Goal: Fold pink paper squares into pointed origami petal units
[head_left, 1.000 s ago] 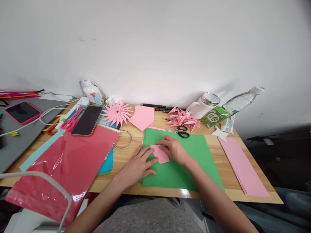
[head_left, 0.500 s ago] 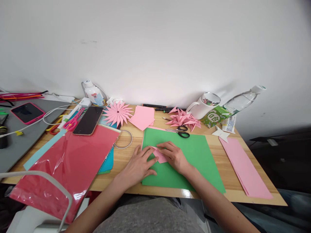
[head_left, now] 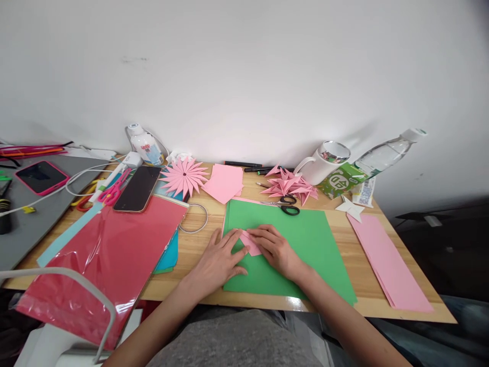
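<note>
A small folded piece of pink paper (head_left: 252,247) lies on a green sheet (head_left: 298,275), between my two hands. My left hand (head_left: 219,257) rests palm down at its left side, fingers stretched out and spread, fingertips touching the paper. My right hand (head_left: 278,251) has its bent fingers closed at the paper's upper right edge. Its thumb is hidden beneath the hand. Beyond the hands, black-handled scissors (head_left: 289,209) lie at the sheet's far edge.
At the back are a pink paper rosette (head_left: 185,174), pink squares (head_left: 224,181), folded pink pieces (head_left: 286,184) and a white mug (head_left: 319,165). Pink strips (head_left: 391,262) lie right. Left are a red packet (head_left: 114,260), phone (head_left: 138,188) and tape ring (head_left: 207,219).
My right fingers have shifted slightly along the pink paper's upper edge. My left hand stays almost in place. The whole view has moved a little.
</note>
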The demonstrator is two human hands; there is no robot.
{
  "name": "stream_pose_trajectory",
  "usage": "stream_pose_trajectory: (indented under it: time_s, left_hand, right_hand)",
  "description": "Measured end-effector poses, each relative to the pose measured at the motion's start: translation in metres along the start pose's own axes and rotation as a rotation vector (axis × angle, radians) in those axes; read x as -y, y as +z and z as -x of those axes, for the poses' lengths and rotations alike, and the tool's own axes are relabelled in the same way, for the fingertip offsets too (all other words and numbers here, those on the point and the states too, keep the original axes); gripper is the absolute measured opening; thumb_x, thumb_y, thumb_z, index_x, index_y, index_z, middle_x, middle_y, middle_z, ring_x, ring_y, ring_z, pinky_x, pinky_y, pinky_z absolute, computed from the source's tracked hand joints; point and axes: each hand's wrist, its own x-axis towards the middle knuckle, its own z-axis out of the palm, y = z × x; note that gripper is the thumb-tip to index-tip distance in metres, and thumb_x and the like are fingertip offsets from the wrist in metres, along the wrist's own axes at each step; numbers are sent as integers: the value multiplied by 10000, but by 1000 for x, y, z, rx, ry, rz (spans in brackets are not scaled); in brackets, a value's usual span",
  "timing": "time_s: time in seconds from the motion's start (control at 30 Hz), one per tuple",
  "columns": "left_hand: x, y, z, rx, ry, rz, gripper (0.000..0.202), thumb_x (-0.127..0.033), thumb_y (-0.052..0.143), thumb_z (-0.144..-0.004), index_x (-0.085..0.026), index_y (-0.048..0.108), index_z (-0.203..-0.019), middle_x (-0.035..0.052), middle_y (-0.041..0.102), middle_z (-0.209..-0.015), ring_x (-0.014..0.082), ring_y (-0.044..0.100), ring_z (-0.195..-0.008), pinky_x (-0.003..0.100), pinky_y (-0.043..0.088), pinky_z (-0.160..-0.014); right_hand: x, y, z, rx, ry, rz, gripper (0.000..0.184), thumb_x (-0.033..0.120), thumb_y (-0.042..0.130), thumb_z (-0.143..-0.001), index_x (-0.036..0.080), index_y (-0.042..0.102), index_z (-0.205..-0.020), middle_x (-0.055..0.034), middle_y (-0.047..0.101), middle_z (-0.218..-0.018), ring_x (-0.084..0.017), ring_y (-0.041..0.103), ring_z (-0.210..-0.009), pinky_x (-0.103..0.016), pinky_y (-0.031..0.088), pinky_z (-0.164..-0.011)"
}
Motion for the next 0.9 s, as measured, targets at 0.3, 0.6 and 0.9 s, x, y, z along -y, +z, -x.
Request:
stream_pose_trajectory:
  time_s: [0.3,0.6,0.9]
  left_hand:
    - [-2,2,-1,-9,-8,-21,455,-463,554,-807,-230,523,-1197,166,450,-1351,309,368,-1296,585,311,-997]
    - [-4,3,-3,18,-12,-53,446,-462,549,-812,-220,528,-1186,139,386,-1419,324,363,-1293,603,312,-994]
    - [-4,3,-2,9,-3,-48,429,-449,556,-815,-221,540,-1179,115,471,-1359,307,371,-1291,570,322,-1011]
  right_hand:
    - [4,-8,1,7,12,-55,336,157,451,-910,208,542,-1229,-105,635,-1169,-227,560,-1054,-442,526,-857]
    - [-5,-10,-1,-17,64,-172,241,174,486,-897,209,642,-1077,-101,684,-1069,-228,566,-1066,-455,508,-879]
    - [0,-6,-5,-54,156,-144,265,221,467,-911,231,630,-1120,-84,678,-1017,-214,586,-973,-419,514,-843]
